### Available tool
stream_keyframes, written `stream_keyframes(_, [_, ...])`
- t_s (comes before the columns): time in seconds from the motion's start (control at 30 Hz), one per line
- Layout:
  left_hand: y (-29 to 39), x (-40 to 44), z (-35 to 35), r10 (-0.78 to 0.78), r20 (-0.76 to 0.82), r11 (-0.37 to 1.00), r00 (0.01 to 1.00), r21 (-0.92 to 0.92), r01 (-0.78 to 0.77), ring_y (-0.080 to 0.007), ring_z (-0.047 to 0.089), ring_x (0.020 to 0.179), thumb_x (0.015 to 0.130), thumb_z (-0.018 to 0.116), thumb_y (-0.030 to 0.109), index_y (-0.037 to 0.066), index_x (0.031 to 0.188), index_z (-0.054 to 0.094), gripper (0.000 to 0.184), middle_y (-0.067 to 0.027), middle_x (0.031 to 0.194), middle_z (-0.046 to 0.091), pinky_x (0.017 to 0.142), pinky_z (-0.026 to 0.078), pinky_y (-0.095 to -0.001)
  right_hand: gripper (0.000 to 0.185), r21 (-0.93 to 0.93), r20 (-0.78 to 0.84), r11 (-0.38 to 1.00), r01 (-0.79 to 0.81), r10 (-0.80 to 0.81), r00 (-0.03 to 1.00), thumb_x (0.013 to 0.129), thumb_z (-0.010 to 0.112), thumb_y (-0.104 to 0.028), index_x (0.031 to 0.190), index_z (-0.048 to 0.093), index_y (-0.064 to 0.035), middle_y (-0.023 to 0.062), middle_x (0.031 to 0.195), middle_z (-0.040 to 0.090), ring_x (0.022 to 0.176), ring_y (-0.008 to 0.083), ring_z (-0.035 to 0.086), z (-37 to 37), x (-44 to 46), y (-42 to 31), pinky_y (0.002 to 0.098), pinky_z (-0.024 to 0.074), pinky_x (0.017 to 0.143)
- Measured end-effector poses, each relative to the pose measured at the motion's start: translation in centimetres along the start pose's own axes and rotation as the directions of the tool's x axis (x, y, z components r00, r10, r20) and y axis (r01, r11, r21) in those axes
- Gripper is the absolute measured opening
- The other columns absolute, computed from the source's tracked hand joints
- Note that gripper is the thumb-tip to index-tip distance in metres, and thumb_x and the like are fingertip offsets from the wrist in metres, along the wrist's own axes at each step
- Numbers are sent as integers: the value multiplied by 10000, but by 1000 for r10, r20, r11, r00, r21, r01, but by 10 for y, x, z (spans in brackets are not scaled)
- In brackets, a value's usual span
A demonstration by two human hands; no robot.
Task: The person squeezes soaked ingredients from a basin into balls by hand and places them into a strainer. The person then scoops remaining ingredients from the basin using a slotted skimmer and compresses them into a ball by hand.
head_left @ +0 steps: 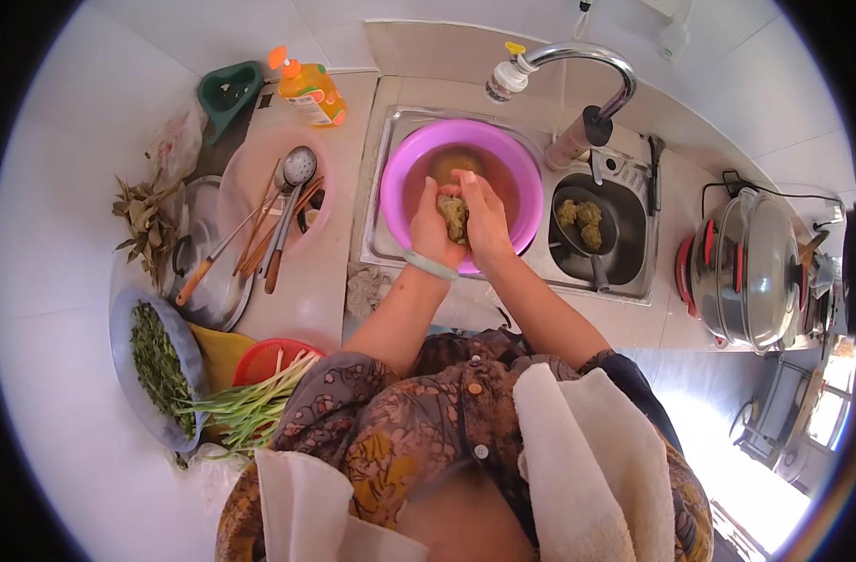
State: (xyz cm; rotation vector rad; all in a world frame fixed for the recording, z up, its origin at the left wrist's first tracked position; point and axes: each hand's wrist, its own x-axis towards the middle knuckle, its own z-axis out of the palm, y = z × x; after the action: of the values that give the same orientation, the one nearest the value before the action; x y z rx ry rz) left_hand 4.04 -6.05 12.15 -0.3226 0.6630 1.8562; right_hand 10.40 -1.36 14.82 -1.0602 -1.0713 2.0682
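Both my hands are cupped together over a purple basin (531, 201) in the sink. Between my left hand (432, 230) and my right hand (487, 223) is a wet, green-brown clump of what looks like pickled greens (453, 219), squeezed between the palms. Reddish-brown water (503, 178) fills the basin, and a yellowish-brown round shape (458, 165) shows in it beyond my fingertips. In the smaller sink to the right, a dark long-handled strainer or pan (599, 273) bears several similar clumps (587, 225).
A curved faucet (625, 70) with a white filter reaches over the basin from behind. Left are an orange soap bottle (314, 94), a pink tub (250, 155) with utensils, chopped greens (156, 361) and long green stalks (259, 403). A lidded pot (760, 272) stands right.
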Motion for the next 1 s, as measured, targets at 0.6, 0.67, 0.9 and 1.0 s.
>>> stream_keyframes(0.6, [4,9,-2,-72,74,996,995,-46,76,-209,607,742,998,361,408,87,877,548,390,-74,855,605,632,524,-325,449,-105,220,917,386,-357,908,1014,400,-248,1347,393,53,186,1235,572,1204,268,507,-17,-35,-19,340,360,1044])
stream_keyframes(0.67, [4,9,-5,-96,89,986,991,-125,107,-205,602,741,997,376,391,84,867,545,373,-68,833,592,623,521,-326,387,56,148,937,345,-349,925,1002,430,-185,1316,420,40,184,1168,608,1176,280,536,-26,-23,-18,348,388,1032])
stream_keyframes(0.9, [8,-4,21,-55,142,995,988,-72,66,-217,598,783,993,418,317,87,816,558,322,-71,856,612,700,526,-351,249,600,34,800,-16,-6,999,975,474,-138,1191,497,-18,151,1073,621,1082,271,580,-55,0,6,370,444,983])
stream_keyframes(1.0, [-8,-19,51,235,184,927,954,254,-277,-179,575,758,990,428,304,65,839,553,309,-87,814,573,678,498,-334,292,683,88,722,-109,67,994,997,431,-231,1190,496,-21,166,1111,601,1070,283,571,-44,-13,5,384,445,974])
